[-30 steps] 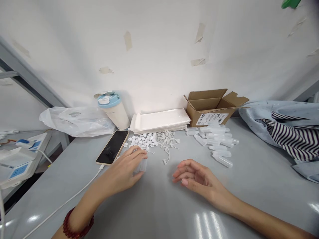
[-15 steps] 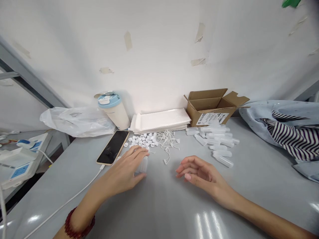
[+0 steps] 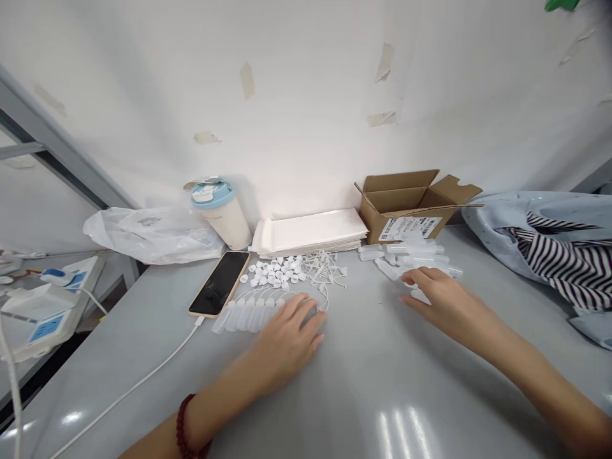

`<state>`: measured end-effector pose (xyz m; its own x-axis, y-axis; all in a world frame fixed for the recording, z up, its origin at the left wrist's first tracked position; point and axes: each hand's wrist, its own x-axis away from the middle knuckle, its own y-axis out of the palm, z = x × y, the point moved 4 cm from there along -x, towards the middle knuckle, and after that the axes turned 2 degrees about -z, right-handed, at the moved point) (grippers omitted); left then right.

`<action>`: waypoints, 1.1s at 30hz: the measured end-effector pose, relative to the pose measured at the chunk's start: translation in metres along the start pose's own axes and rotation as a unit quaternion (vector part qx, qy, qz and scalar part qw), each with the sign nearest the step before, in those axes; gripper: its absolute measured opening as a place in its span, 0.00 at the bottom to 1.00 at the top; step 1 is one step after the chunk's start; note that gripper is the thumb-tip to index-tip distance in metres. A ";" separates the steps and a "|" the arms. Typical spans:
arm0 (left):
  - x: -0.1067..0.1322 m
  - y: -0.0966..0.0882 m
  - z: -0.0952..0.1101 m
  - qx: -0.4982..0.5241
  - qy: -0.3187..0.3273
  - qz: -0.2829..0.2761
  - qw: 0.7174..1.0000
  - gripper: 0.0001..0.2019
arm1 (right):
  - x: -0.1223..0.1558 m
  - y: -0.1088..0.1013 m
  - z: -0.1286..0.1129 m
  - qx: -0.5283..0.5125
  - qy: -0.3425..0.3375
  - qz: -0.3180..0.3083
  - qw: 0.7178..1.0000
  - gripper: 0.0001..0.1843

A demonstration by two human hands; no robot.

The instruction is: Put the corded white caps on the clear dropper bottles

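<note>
My left hand (image 3: 285,333) lies palm down on the grey table (image 3: 363,382), fingers stretched out, fingertips at the near end of the white cords (image 3: 326,268). Just left of it lies a row of several small clear tubes (image 3: 243,315), side by side. Behind them sits a heap of small white caps (image 3: 275,271). My right hand (image 3: 442,298) reaches to the right, onto the pile of loose clear tubes (image 3: 415,255). Its fingers and thumb curl round one tube (image 3: 421,294) at the pile's near edge.
A phone (image 3: 220,283) on a white cable (image 3: 138,379) lies at the left. Along the wall stand a plastic bag (image 3: 153,233), a lidded cup (image 3: 222,213), stacked white pouches (image 3: 310,233) and an open cardboard box (image 3: 406,203). Striped fabric (image 3: 559,245) covers the right.
My left hand slid right off the row of tubes, which now shows. My right hand moved from the table's middle up and right onto the tube pile.
</note>
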<state>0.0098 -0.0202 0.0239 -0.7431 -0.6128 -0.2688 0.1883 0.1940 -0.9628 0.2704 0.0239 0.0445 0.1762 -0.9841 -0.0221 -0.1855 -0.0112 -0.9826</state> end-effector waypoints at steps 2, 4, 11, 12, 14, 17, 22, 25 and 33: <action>-0.001 0.005 0.006 -0.025 0.015 0.000 1.000 0.12 | 0.000 0.000 0.007 0.011 0.018 -0.035 0.999 0.12; -0.001 0.006 0.008 -0.040 0.020 0.006 0.999 0.12 | 0.002 0.000 0.011 0.017 0.029 -0.055 0.998 0.12; 0.002 0.002 0.005 -0.008 0.028 0.042 0.999 0.16 | 0.003 0.004 0.009 0.032 0.030 -0.090 0.995 0.12; 0.002 0.001 0.004 0.001 0.027 0.046 0.999 0.15 | 0.003 0.004 0.009 0.033 0.031 -0.087 0.995 0.12; 0.003 -0.001 0.003 0.018 0.024 0.052 0.998 0.14 | 0.003 0.002 0.009 0.040 0.039 -0.087 0.995 0.11; 0.003 -0.004 0.004 0.040 0.023 0.080 0.996 0.12 | 0.004 0.000 0.012 0.051 0.056 -0.103 0.992 0.08; 0.003 -0.009 0.005 0.096 0.011 0.135 0.986 0.10 | 0.010 0.003 0.024 0.065 0.051 -0.136 0.987 0.04; 0.004 -0.010 0.004 0.151 -0.012 0.152 0.977 0.07 | 0.014 0.005 0.026 0.076 0.027 -0.147 0.986 0.04; 0.005 -0.016 0.008 0.249 -0.046 0.191 0.948 0.06 | 0.030 -0.005 -0.049 -0.216 -0.144 -0.097 0.961 0.09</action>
<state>0.0080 -0.0321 0.0380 -0.5044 -0.6389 -0.5809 0.7298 0.0440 -0.6822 0.2289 -0.0145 0.0582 0.4959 -0.8673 0.0428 -0.4954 -0.3230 -0.8063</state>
